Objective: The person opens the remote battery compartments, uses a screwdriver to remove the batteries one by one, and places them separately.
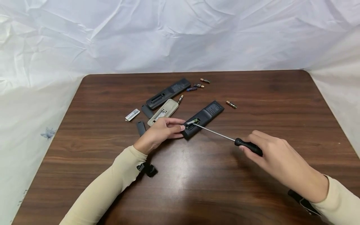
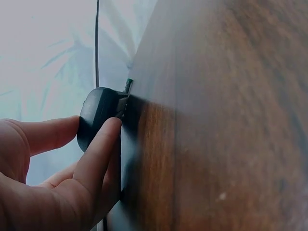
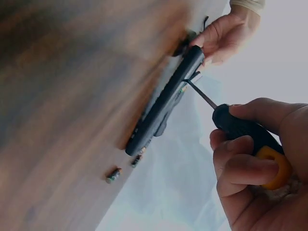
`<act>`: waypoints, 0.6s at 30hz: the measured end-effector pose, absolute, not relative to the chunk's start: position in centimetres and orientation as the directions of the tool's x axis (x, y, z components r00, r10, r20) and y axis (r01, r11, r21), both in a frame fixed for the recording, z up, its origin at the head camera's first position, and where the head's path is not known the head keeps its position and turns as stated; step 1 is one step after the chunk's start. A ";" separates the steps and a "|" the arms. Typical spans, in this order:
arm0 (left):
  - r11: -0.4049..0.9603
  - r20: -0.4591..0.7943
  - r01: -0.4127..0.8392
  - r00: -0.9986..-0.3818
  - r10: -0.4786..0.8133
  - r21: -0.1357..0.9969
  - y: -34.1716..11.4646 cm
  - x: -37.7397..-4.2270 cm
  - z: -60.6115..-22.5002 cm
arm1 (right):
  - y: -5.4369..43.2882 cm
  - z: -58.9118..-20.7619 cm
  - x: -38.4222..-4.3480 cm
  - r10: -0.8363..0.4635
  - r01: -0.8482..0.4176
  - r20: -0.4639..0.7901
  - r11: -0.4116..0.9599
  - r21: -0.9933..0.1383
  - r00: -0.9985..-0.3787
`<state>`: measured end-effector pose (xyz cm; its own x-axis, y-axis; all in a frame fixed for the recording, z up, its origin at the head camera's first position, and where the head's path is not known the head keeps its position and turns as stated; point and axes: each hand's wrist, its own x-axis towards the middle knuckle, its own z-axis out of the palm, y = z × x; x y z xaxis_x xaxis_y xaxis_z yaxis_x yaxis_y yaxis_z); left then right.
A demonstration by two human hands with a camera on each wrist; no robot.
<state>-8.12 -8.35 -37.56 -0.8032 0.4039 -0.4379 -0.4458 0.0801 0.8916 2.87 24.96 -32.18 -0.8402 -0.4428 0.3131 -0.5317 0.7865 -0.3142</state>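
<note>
My left hand (image 1: 161, 130) pinches the near end of a black remote control (image 1: 207, 114), which lies back up with its battery compartment uncovered. A battery (image 1: 192, 122) sits tilted up out of that compartment. In the right wrist view, my right hand (image 3: 260, 159) wraps round the black and yellow handle of a screwdriver (image 3: 236, 126). The screwdriver's shaft reaches left, and its tip is in the compartment beside the battery. The left wrist view shows thumb and fingers on both sides of the remote's end (image 2: 98, 115); the compartment is mostly hidden there.
Behind lie another black remote (image 1: 168, 93) and a beige remote (image 1: 166, 111), both uncovered. Dark battery covers (image 1: 147, 111) and a white rectangular piece (image 1: 132, 115) are at left. Several loose batteries lie at the back; one battery (image 1: 231, 104) is right of the held remote.
</note>
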 end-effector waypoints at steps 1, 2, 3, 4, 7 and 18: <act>0.074 -0.438 -0.448 -0.805 0.401 0.891 -8.3 -8.1 -37.6 | 24.9 -32.1 2.7 -0.439 -0.525 0.304 0.790 -0.316 -0.845; 0.067 -0.436 -0.448 -0.807 0.399 0.891 -8.3 -8.1 -37.7 | 24.9 -31.9 2.6 -0.434 -0.517 0.297 0.795 -0.319 -0.851; 0.062 -0.432 -0.446 -0.810 0.397 0.893 -8.3 -8.1 -37.8 | 24.9 -31.8 2.4 -0.430 -0.511 0.293 0.799 -0.318 -0.854; 0.054 -0.430 -0.447 -0.813 0.393 0.893 -8.3 -8.2 -37.8 | 24.8 -31.7 2.3 -0.426 -0.505 0.288 0.803 -0.316 -0.858; 0.042 -0.427 -0.447 -0.818 0.385 0.894 -8.3 -8.2 -37.9 | 24.7 -31.2 2.0 -0.418 -0.496 0.284 0.810 -0.314 -0.863; 0.026 -0.432 -0.458 -0.817 0.383 0.888 -8.7 -8.2 -37.4 | 24.5 -30.4 1.4 -0.406 -0.515 0.345 0.791 -0.331 -0.846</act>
